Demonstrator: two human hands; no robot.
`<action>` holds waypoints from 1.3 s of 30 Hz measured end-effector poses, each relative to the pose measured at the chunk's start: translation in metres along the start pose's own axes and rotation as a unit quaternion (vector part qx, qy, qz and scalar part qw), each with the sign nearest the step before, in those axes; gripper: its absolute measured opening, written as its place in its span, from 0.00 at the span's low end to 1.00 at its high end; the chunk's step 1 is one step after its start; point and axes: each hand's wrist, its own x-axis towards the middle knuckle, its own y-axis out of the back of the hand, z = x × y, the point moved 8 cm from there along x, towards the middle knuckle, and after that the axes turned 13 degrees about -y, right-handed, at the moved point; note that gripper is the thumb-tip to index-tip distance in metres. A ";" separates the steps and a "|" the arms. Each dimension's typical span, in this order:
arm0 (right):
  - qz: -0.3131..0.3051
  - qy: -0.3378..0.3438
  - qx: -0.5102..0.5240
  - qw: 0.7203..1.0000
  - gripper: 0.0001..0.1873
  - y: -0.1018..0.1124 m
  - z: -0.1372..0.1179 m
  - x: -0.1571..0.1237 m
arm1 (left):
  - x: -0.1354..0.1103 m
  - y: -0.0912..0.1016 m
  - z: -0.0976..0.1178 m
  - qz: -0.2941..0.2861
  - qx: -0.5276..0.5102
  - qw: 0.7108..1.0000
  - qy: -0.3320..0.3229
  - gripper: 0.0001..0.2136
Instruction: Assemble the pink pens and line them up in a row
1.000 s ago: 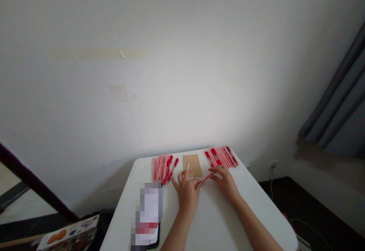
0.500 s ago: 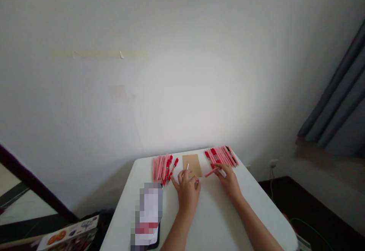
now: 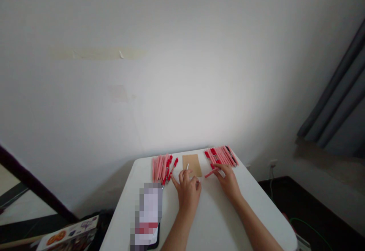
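Note:
My left hand (image 3: 188,192) rests on the white table (image 3: 211,220), fingers curled, pinching a small thin white piece (image 3: 187,166) between thumb and forefinger. My right hand (image 3: 228,180) lies further right, its fingers closed on a pink pen (image 3: 210,173) that points toward the left. Just beyond the right hand lies a row of pink and red pens (image 3: 221,156). A second group of pink and red pens (image 3: 163,167) lies at the table's far left. A brown card (image 3: 192,164) sits between the two groups.
A blurred-out flat object (image 3: 148,215) lies at the table's left front. The white wall stands right behind the table. A printed box (image 3: 68,237) sits on the floor at lower left. Grey curtains (image 3: 339,103) hang at the right.
My hands came apart: the right hand carried the pink pen away to the right, up to the right pen row. The left hand stayed in place with the small white piece.

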 end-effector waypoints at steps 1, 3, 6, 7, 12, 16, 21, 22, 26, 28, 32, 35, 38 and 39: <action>-0.002 -0.001 -0.001 1.000 0.19 0.000 0.000 0.000 | 0.000 0.000 0.000 0.000 0.001 1.000 0.001 0.01; -0.006 -0.003 -0.003 1.000 0.19 -0.001 0.001 0.000 | 0.000 -0.001 0.000 0.002 0.001 1.000 0.001 0.01; -0.009 -0.001 -0.006 1.000 0.19 -0.003 0.001 0.000 | -0.001 -0.001 -0.001 0.005 0.002 1.000 0.000 0.01; -0.009 0.001 -0.009 1.000 0.19 -0.003 0.002 0.000 | -0.001 -0.001 -0.001 0.005 0.002 1.000 0.000 0.01; -0.020 0.019 -0.042 0.999 0.18 -0.008 0.004 0.000 | -0.002 0.000 -0.001 0.007 0.002 1.000 -0.003 0.01; -0.034 0.012 -0.103 0.994 0.18 -0.011 0.003 -0.002 | -0.003 0.000 -0.002 0.010 0.002 1.000 -0.003 0.02; -0.057 -0.001 -0.179 0.982 0.18 -0.016 0.001 -0.005 | -0.004 0.000 -0.006 0.016 -0.008 1.000 0.010 0.02; -0.066 0.001 -0.185 0.981 0.18 -0.018 0.001 -0.006 | -0.004 0.001 -0.007 0.017 -0.008 1.000 0.015 0.03; -0.094 0.022 -0.199 0.975 0.14 -0.024 -0.005 -0.008 | -0.003 0.004 -0.012 0.020 0.003 0.999 0.039 0.03; -0.104 0.038 -0.210 0.971 0.12 -0.026 -0.010 -0.010 | -0.002 0.008 -0.015 0.024 0.013 0.998 0.051 0.04; -0.114 0.067 -0.233 0.964 0.10 -0.030 -0.023 -0.014 | 0.000 0.014 -0.018 0.030 0.027 0.997 0.065 0.05; -0.118 0.085 -0.247 0.958 0.10 -0.032 -0.030 -0.017 | 0.001 0.017 -0.020 0.032 0.030 0.996 0.075 0.05; -0.119 0.095 -0.261 0.953 0.10 -0.035 -0.034 -0.018 | 0.000 0.019 -0.022 0.033 0.029 0.996 0.082 0.05; -0.118 0.098 -0.265 0.952 0.10 -0.035 -0.035 -0.019 | 0.000 0.019 -0.022 0.033 0.028 0.996 0.084 0.05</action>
